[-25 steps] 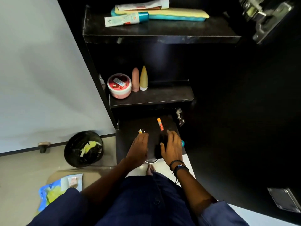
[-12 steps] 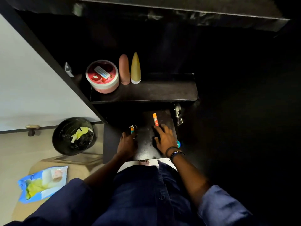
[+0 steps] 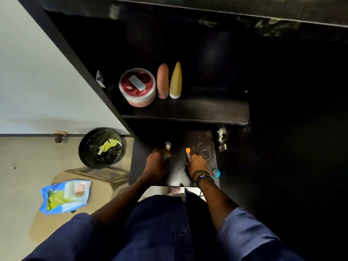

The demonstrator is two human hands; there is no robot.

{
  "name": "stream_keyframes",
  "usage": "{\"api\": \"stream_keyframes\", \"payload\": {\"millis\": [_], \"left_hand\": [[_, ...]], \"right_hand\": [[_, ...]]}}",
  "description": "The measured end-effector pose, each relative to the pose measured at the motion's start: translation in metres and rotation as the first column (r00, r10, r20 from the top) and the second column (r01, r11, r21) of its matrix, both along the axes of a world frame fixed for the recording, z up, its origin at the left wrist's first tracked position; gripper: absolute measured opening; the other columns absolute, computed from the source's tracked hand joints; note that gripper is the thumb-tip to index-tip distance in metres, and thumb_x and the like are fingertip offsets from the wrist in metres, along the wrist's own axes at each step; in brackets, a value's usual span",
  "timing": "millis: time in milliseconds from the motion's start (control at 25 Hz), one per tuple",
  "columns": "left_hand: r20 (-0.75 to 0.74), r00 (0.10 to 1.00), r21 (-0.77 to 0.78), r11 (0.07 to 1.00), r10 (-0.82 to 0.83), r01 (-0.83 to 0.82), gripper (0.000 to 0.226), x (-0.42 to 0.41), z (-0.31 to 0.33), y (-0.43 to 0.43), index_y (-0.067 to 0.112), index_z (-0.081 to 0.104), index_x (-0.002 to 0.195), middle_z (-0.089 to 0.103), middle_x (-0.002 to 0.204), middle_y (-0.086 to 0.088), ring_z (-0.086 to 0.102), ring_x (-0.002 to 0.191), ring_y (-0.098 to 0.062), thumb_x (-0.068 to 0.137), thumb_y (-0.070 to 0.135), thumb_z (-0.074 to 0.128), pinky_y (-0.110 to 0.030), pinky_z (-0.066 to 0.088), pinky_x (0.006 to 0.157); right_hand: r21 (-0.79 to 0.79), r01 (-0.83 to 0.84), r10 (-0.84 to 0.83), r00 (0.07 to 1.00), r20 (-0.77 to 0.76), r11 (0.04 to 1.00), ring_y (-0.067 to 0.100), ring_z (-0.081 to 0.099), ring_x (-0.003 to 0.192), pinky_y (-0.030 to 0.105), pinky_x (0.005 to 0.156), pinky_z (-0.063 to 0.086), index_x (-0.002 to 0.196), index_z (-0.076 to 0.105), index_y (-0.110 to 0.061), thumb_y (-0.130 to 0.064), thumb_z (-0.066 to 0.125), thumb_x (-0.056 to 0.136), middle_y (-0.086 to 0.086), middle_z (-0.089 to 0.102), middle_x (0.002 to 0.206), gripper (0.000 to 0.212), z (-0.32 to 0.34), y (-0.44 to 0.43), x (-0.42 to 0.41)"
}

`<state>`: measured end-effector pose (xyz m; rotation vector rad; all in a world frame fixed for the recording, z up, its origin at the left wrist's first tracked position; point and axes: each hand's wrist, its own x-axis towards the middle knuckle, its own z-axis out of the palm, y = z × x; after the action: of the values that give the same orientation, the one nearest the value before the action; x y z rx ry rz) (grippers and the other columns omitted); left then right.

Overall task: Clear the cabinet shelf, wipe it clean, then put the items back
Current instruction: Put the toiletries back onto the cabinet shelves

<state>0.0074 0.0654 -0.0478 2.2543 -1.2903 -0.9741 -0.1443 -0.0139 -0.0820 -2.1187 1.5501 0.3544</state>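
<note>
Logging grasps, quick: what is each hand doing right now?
Left hand: closed, holding a small ringed item.
Right hand: closed, holding an orange-tipped stick.

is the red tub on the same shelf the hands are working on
No, the red tub stands on the middle shelf, while the left hand and right hand are down on the bottom shelf below it.

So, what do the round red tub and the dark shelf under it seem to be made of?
Round red tub: likely plastic, glossy; its rim catches light. Dark shelf: probably laminated board, black with faint sheen; a flat slab with a thin straight edge.
</note>
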Motion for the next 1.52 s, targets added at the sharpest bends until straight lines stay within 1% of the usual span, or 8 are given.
{"api": "stream_keyframes", "payload": {"millis": [120,320,520,880,1040,1160,1400,1520], "left_hand": [[-0.053,0.998,-0.125,0.992,0.017,-0.023,0.017,-0.007,0.023,0.013,0.015,0.06,0.089,0.063,0.085,0.003,0.063,0.082,-0.021,0.075,0.007,0.065,-0.015,0.029,0.059],[-0.158,0.987,-0.292,0.956,-0.031,-0.017,0.034,0.001,0.079,0.032,0.025,0.049,0.092,0.062,0.084,0.012,0.062,0.073,-0.006,0.074,0.007,0.071,-0.011,0.045,0.059],[-0.205,0.977,-0.516,0.854,-0.055,-0.06,0.041,0.017,0.141,0.038,0.023,0.053,0.111,0.064,0.091,0.013,0.065,0.08,-0.002,0.077,0.006,0.071,-0.017,0.055,0.065],[-0.194,0.977,-0.771,0.63,-0.087,-0.096,0.04,0.029,0.283,0.02,0.027,0.059,0.112,0.065,0.099,0.016,0.065,0.089,0.002,0.079,0.01,0.073,-0.012,0.054,0.071],[-0.14,0.989,-0.843,0.53,-0.04,-0.097,0.037,0.041,0.34,0.008,0.022,0.06,0.113,0.066,0.1,0.009,0.065,0.09,-0.003,0.08,0.011,0.072,-0.013,0.055,0.073],[0.098,0.984,-0.872,0.49,0.146,0.014,0.035,0.057,0.373,-0.009,0.019,0.061,0.115,0.067,0.106,0.002,0.064,0.091,-0.011,0.081,0.015,0.07,-0.027,0.058,0.078],[0.514,0.819,-0.638,0.752,0.254,0.167,0.06,0.072,0.417,-0.049,0.009,0.037,0.136,0.054,0.126,-0.015,0.059,0.106,-0.036,0.082,0.009,0.065,-0.041,0.05,0.082],[0.507,0.849,-0.681,0.673,0.15,0.288,0.074,0.073,0.414,-0.05,0.017,0.025,0.146,0.044,0.14,-0.008,0.056,0.115,-0.032,0.084,0.012,0.065,-0.04,0.05,0.088]], "right_hand": [[0.14,0.233,-0.259,0.942,0.215,0.962,0.031,0.064,0.092,0.03,0.078,0.048,0.109,0.053,-0.01,-0.009,0.065,0.081,0.018,0.067,0.096,0.031,0.008,0.012,0.004],[0.516,0.273,-0.569,0.566,0.596,0.812,-0.002,0.059,0.047,0.013,0.053,0.052,0.102,0.058,0.011,0.011,0.066,0.08,0.007,0.057,0.069,0.023,0.058,0.035,0.021],[0.329,0.255,-0.41,0.41,0.814,0.909,0.017,0.066,0.076,0.032,0.07,0.058,0.096,0.061,-0.017,0.003,0.069,0.079,0.008,0.067,0.089,0.028,0.134,0.04,0.041],[0.03,0.237,-0.064,0.134,0.989,0.971,0.006,0.066,0.078,0.019,0.072,0.053,0.12,0.051,-0.044,0.004,0.066,0.083,-0.007,0.069,0.093,0.062,0.3,0.035,0.054],[-0.14,0.306,0.103,0.132,0.986,0.942,0.007,0.062,0.076,0.023,0.074,0.056,0.124,0.052,-0.042,-0.005,0.069,0.083,-0.001,0.069,0.091,0.058,0.349,0.029,0.063],[-0.215,0.396,0.159,0.168,0.973,0.893,0.013,0.059,0.07,0.02,0.07,0.055,0.131,0.055,-0.024,-0.009,0.068,0.084,0.005,0.069,0.09,0.051,0.376,0.018,0.075],[-0.376,0.409,0.255,0.321,0.912,0.832,0.023,0.066,0.072,0.039,0.07,0.056,0.114,0.068,-0.024,-0.022,0.066,0.083,0.007,0.071,0.081,0.031,0.41,-0.014,0.094],[-0.399,0.389,0.27,0.346,0.899,0.83,0.019,0.066,0.072,0.036,0.069,0.057,0.111,0.069,-0.027,-0.024,0.066,0.084,0.001,0.072,0.087,0.027,0.421,-0.021,0.096]]}}
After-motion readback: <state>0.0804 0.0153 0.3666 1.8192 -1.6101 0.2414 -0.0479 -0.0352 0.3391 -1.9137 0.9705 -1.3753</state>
